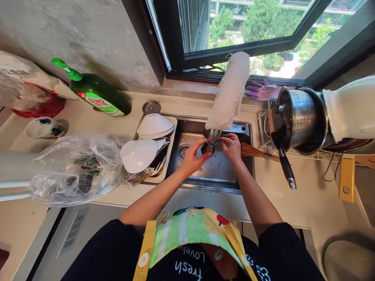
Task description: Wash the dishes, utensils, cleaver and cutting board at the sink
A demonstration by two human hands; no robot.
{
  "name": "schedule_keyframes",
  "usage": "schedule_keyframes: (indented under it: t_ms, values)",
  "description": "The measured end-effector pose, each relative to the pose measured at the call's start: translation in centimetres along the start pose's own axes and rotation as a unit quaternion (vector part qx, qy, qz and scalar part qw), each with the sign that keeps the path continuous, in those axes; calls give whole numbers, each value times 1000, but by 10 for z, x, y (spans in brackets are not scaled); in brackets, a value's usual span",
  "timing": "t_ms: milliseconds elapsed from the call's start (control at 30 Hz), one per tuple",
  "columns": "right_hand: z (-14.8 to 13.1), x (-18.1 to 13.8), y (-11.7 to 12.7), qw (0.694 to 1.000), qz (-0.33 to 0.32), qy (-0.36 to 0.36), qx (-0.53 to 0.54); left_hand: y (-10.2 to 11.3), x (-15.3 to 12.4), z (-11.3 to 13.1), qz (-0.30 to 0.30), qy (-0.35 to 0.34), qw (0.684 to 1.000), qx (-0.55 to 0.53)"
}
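Over the steel sink point(199, 181) stands a metal faucet point(215, 136), its upper part covered by a fuzzy white sleeve point(231, 91). My left hand point(195, 158) is at the faucet's lower end, thumb and fingers curled around a small dark item that I cannot make out. Just right of the faucet, my right hand point(231, 148) has its fingertips pinched together; what they hold is too small to tell. Water drops cover the sink floor, with the round drain point(183, 152) to the left. A bamboo brush point(254, 151) lies across the sink's right side.
Left of the sink, a tray point(172, 134) bears white bowls point(139, 156) and cutlery. Further left are a clear plastic bag point(73, 171), a green soap bottle point(101, 93) and a cup point(43, 128). Pots point(301, 117) crowd a right-hand rack; purple gloves point(266, 89) lie by the window.
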State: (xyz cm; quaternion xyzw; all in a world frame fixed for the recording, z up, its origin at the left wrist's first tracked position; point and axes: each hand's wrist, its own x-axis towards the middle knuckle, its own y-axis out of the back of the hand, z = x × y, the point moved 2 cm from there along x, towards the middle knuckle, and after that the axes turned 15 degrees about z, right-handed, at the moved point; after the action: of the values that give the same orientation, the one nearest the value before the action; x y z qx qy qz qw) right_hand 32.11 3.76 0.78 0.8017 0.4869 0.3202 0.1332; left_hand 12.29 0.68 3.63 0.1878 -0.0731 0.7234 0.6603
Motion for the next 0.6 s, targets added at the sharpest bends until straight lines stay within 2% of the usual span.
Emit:
schedule_keyframes:
  t_ms: [67,133,200,300,400,600]
  values:
    - [-30,-11,10,990,18,-2,143,2,1,1,-8,-24,1000,10]
    - [-63,-20,13,971,-31,-5,239,2,2,4,-14,-50,998,22]
    - [-90,-27,12,964,-60,-17,259,2,3,8,-10,-74,997,35]
    - [-104,-38,2,972,-38,-54,225,3,-3,6,-2,-82,995,60]
    - [-88,-61,-18,970,-43,-81,226,6,-23,-17,-21,-55,994,86]
    - [-12,-123,-67,937,-120,-207,254,4,-80,-98,-117,4,989,95]
